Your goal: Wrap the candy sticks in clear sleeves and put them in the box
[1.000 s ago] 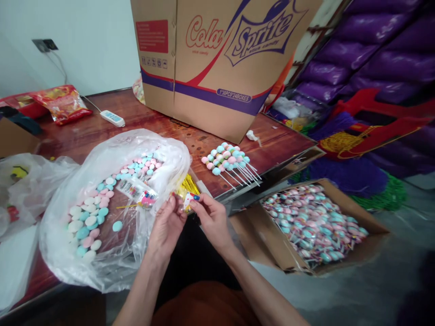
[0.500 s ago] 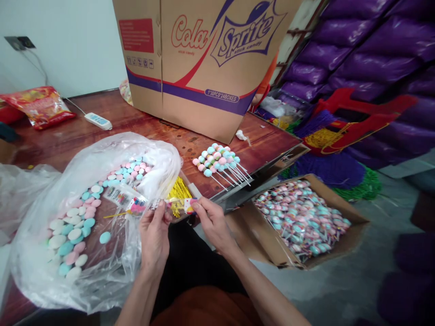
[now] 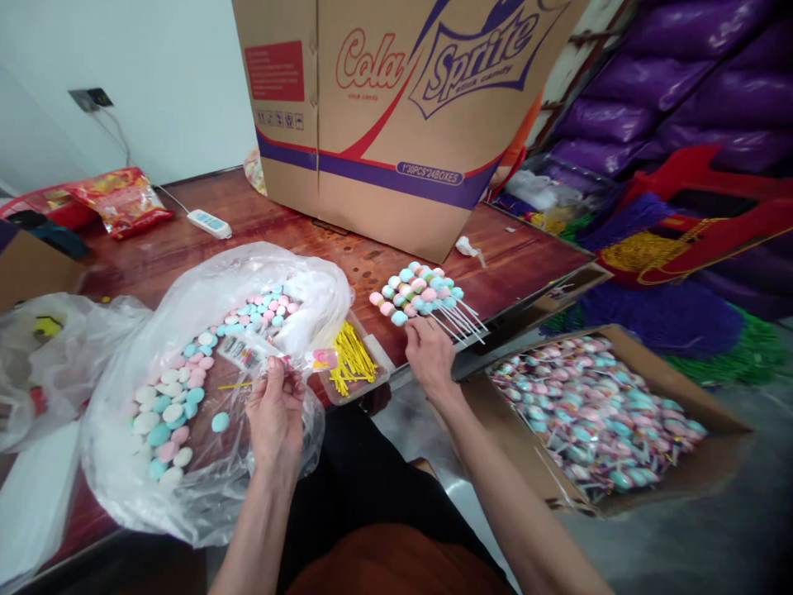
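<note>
Several candy skewers (image 3: 429,294) lie on the counter (image 3: 520,264) just beyond your right hand (image 3: 430,355), the nearer one, white sticks (image 3: 459,319) slanting rightward and toward you, its fingers (image 3: 414,327) narrowed beside the closest blue ball (image 3: 400,317), grip unclear, while your left hand (image 3: 277,409) pinches a clear printed wrapper (image 3: 323,359).

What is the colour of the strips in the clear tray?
The strips are yellow, best seen in the head view.

End of wrapper (image 3: 325,359) probably hidden in left hand (image 3: 276,406)

Clear printed wrapper (image 3: 323,359); pastel candy sticks (image 3: 419,292) lying together
</note>
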Demonstrator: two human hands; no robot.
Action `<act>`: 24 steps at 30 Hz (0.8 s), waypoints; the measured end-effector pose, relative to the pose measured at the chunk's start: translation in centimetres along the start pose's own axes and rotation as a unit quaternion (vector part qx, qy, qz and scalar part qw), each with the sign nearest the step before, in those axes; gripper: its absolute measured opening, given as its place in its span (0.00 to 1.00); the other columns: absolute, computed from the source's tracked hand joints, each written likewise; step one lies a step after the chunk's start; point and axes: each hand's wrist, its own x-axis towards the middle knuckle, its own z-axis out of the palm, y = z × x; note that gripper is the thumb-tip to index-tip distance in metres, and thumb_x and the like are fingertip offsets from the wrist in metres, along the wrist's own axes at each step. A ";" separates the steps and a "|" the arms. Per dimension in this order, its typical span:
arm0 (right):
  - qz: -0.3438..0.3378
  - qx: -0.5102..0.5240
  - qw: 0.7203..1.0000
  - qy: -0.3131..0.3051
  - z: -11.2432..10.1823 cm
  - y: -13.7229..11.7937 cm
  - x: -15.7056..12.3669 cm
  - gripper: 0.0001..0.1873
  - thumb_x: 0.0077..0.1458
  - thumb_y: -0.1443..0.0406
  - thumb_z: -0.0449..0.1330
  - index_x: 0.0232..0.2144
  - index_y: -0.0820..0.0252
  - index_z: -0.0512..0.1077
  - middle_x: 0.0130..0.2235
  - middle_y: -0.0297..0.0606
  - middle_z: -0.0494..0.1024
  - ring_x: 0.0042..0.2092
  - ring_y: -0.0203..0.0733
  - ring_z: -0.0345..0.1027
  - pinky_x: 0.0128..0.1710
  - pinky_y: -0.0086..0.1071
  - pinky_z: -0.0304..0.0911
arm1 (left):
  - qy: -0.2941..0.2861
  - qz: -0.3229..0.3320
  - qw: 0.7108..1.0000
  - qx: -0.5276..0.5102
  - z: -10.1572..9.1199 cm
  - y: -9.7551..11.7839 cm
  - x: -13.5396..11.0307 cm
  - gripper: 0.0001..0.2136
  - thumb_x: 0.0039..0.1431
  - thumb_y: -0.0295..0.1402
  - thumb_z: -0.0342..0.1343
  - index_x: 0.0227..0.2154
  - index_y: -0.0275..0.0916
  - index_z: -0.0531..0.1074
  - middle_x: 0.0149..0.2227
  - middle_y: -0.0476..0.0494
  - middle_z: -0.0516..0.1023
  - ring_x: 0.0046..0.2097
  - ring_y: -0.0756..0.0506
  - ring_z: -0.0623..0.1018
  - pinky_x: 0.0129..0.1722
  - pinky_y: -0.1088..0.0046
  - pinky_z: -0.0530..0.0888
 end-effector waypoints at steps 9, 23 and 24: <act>-0.091 0.303 0.948 -0.016 -5.3 -5.3 -6.8 0.06 0.63 0.67 0.59 0.34 0.56 0.76 0.32 0.34 0.76 0.33 0.38 0.70 0.35 0.31 0.65 | 0.017 0.044 0.999 0.007 -0.4 0.3 1.4 0.15 0.44 0.37 0.72 0.27 0.38 0.72 0.25 0.55 0.77 0.27 0.53 0.76 0.28 0.77 0.69; -0.149 0.231 0.952 -0.137 -7.3 -4.5 -6.8 0.09 0.64 0.68 0.57 0.34 0.56 0.77 0.31 0.35 0.75 0.33 0.38 0.70 0.34 0.30 0.63 | -0.063 0.088 0.992 0.068 -0.1 0.0 -0.1 0.18 0.40 0.41 0.74 0.27 0.37 0.73 0.28 0.51 0.78 0.30 0.50 0.78 0.33 0.73 0.76; -0.147 0.240 0.949 -0.144 -7.1 -4.6 -6.9 0.09 0.64 0.68 0.57 0.34 0.56 0.77 0.31 0.34 0.75 0.33 0.38 0.70 0.34 0.30 0.63 | -0.076 0.090 0.990 0.074 -0.1 -0.3 -0.2 0.17 0.42 0.42 0.73 0.27 0.37 0.74 0.29 0.50 0.79 0.31 0.49 0.79 0.34 0.71 0.77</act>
